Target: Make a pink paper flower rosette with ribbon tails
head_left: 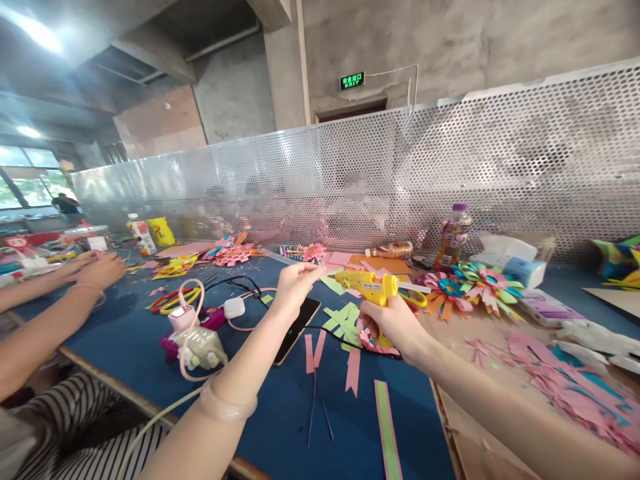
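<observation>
My right hand is wrapped round the grip of a yellow hot glue gun, with a pale glue stick poking out of its back. The gun's nozzle points left toward my left hand, whose fingers are pinched close to the tip. Whatever sits between those fingertips is too small to make out. Below the gun lie green paper strips and a pink paper flower, partly hidden by my right hand. A black phone rests under my left wrist.
Nearer me lie a green-and-pink strip and pink ribbon-cut papers. A power strip with cables stands left. Paper flowers, a bottle and tissues stand right. A co-worker's hands are at left; a perforated metal screen runs behind.
</observation>
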Demonstrator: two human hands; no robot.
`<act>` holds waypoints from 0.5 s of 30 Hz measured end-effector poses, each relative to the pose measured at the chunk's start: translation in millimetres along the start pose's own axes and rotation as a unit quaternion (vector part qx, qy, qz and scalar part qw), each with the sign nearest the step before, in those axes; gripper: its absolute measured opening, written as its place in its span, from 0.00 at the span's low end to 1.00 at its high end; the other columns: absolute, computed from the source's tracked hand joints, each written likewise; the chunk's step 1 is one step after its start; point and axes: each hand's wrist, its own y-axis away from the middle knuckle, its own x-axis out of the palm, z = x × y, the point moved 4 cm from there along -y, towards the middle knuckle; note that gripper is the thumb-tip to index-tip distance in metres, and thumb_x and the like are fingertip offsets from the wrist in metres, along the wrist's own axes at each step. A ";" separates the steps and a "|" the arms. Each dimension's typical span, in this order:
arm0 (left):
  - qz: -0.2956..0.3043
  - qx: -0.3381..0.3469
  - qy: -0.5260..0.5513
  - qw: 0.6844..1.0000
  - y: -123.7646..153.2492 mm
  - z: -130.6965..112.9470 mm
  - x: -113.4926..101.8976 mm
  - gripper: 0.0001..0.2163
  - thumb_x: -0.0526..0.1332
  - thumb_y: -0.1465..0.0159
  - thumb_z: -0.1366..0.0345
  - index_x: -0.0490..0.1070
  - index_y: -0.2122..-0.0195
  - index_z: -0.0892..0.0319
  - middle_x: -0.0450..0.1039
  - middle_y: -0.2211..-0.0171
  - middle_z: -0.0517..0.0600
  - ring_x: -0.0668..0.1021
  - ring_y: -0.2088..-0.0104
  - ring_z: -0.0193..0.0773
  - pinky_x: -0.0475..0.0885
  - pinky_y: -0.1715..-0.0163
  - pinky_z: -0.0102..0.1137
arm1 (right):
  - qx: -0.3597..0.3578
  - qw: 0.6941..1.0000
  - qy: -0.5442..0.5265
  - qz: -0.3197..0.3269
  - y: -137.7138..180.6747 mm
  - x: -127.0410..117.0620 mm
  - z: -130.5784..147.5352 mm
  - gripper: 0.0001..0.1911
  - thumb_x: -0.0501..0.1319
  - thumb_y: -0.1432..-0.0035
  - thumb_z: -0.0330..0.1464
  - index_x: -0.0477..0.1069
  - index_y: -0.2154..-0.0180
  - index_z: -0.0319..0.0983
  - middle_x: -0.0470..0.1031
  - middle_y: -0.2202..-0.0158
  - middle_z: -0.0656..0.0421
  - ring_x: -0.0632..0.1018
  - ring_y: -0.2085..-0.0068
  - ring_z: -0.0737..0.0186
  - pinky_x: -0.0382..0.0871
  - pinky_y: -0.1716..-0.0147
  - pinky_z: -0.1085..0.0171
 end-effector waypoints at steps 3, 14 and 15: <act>0.000 0.000 0.000 1.000 0.8 -0.5 0.3 0.13 0.65 0.52 0.59 0.74 0.69 0.63 0.76 0.69 0.54 0.75 0.67 0.39 0.67 0.70 0.30 | -0.003 1.000 0.002 0.002 0.7 -0.2 -0.2 0.08 0.54 0.58 0.29 0.59 0.84 0.38 0.60 0.89 0.65 0.63 0.88 0.72 0.57 0.90 0.71; 0.002 0.006 0.005 1.000 2.3 -0.8 1.0 0.12 0.65 0.52 0.60 0.74 0.70 0.62 0.76 0.69 0.54 0.75 0.68 0.39 0.67 0.70 0.30 | 0.011 1.000 0.002 0.007 -0.8 1.1 -5.0 0.07 0.54 0.58 0.30 0.59 0.84 0.39 0.59 0.90 0.66 0.63 0.90 0.70 0.55 0.93 0.70; 0.002 0.005 0.006 1.000 2.3 -0.8 1.0 0.12 0.65 0.52 0.60 0.74 0.70 0.62 0.76 0.69 0.54 0.75 0.68 0.39 0.67 0.70 0.29 | 0.013 1.000 0.001 0.008 -0.7 1.1 -5.1 0.07 0.54 0.58 0.30 0.59 0.84 0.39 0.59 0.91 0.66 0.63 0.90 0.70 0.55 0.93 0.70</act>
